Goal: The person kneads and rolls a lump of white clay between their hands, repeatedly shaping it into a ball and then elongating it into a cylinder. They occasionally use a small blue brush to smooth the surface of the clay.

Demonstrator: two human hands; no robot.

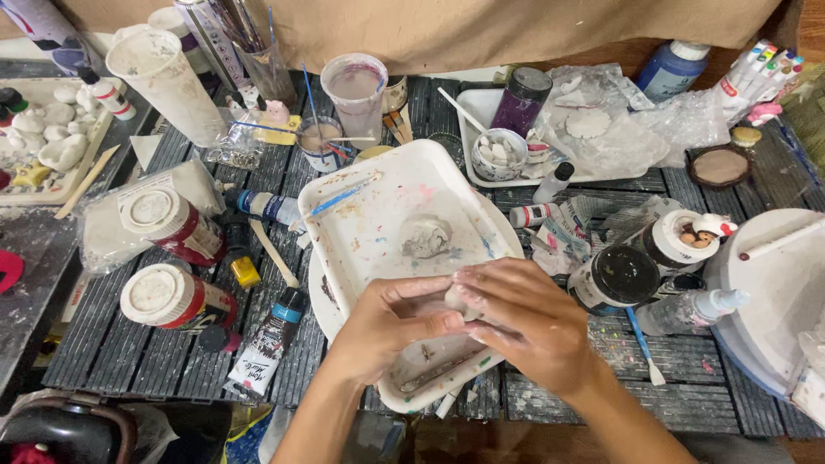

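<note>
Grey clay forms the small lump [455, 298] pinched between both hands at lower centre of the frame. The left hand [382, 322] closes its fingers and thumb on the lump from the left; the right hand [524, 318] covers it from the right, fingers curled over it. Both hands sit above the near end of a white rectangular tray [361, 206], which is smeared with paint. A second grey clay lump [425, 236] lies in the middle of the tray, apart from the hands. A blue-handled brush [339, 199] rests on the tray's upper left part. Two red jars with white lids [168, 258] lie on the dark slatted bench [112, 344] at left. A black-lidded jar [619, 277] stands just right of the right hand.
</note>
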